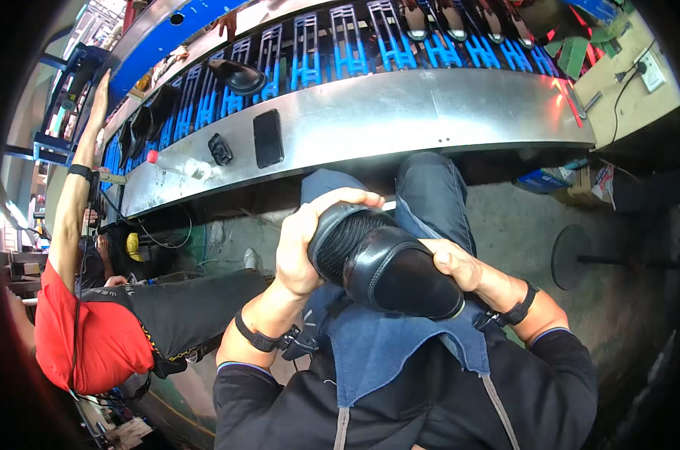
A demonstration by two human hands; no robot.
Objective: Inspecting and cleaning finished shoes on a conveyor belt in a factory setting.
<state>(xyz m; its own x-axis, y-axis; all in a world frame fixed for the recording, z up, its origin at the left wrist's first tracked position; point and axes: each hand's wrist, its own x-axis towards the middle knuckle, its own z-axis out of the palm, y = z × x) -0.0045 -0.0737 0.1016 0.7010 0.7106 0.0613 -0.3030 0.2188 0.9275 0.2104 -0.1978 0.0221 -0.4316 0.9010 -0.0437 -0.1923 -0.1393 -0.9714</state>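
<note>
A glossy black leather shoe (404, 274) is held over my lap, its rounded toe pointing down toward the lower right. A dark ribbed part (355, 238) shows at its upper left end. My left hand (304, 244) is closed around that end, fingers over the top. My right hand (457, 264) grips the shoe's right side near the toe, with some fingers hidden behind it. A blue apron (407, 349) lies below the shoe.
A steel ledge (370, 112) carries a phone (268, 139), a small black object (220, 149) and a clear bottle (179, 163). Behind it, blue racks (307, 60) hold several shoes, one black shoe (237, 76) among them. A co-worker in a red shirt (92, 341) reaches forward on the left.
</note>
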